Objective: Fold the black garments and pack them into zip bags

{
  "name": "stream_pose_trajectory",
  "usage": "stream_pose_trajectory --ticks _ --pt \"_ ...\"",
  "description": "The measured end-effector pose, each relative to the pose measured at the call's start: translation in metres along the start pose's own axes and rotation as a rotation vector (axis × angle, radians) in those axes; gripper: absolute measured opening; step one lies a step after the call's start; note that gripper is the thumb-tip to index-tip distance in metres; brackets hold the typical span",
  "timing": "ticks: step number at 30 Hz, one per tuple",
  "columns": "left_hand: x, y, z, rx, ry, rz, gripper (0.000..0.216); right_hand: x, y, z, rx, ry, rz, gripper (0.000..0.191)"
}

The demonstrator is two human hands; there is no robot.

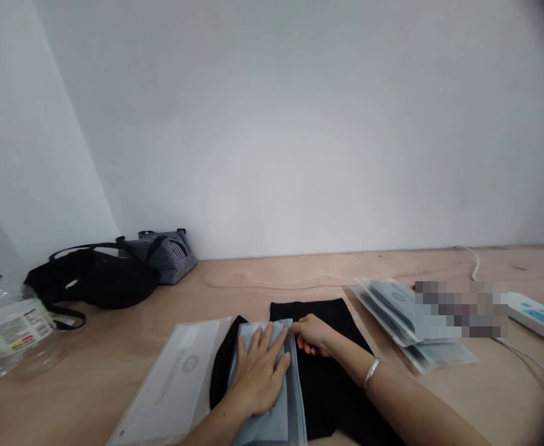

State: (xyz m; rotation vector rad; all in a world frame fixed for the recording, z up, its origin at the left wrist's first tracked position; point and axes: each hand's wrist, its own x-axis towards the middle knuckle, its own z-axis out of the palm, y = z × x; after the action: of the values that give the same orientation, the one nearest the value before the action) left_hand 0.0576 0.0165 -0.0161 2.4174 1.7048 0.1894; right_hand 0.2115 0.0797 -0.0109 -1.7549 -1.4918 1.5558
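My left hand (263, 368) lies flat with spread fingers on a stack of frosted plastic bags (295, 402), pale grey-blue on top. At the stack's upper right corner, my right hand (313, 334) is closed, thumb and fingertips pinching the bag edge; the exact grip is partly hidden. Beneath the stack a black folded garment (332, 384) spreads to the right, with a curved black part showing on the left. Just left of it rests a flat frosted plastic bag (174, 378) with a printed round logo and lettering.
Several packed plastic bags (388, 310) lie in a pile on the right, near a white power strip (539, 316) with a cable. At left are a clear plastic bottle (16, 328), a black bag (100, 279) and a striped bag (172, 257). A wall stands behind the wooden table (253, 275).
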Motion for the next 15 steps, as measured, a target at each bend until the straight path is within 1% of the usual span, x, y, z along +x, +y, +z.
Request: stream_pose_trajectory --ticks 3,6,10,12,14,15 --pt "0.0 0.0 0.0 0.004 -0.003 -0.007 0.048 -0.016 0.005 0.003 0.026 -0.052 -0.009 0.021" --pt "0.0 0.0 0.001 0.007 -0.002 -0.01 0.047 -0.039 0.012 0.013 0.048 -0.126 0.005 0.02" --pt "0.001 0.0 0.001 0.001 0.013 -0.011 0.048 -0.073 0.032 0.03 0.068 -0.223 0.045 0.021" --pt "0.001 0.0 0.001 -0.012 0.02 -0.009 0.047 -0.086 0.044 0.034 0.027 -0.219 -0.04 0.019" --pt "0.0 0.0 0.001 -0.031 0.029 -0.005 0.047 -0.093 0.053 0.032 -0.04 -0.185 -0.16 0.014" --pt "0.0 0.0 0.0 -0.042 0.033 -0.003 0.047 -0.094 0.055 0.028 -0.058 -0.179 -0.185 0.012"
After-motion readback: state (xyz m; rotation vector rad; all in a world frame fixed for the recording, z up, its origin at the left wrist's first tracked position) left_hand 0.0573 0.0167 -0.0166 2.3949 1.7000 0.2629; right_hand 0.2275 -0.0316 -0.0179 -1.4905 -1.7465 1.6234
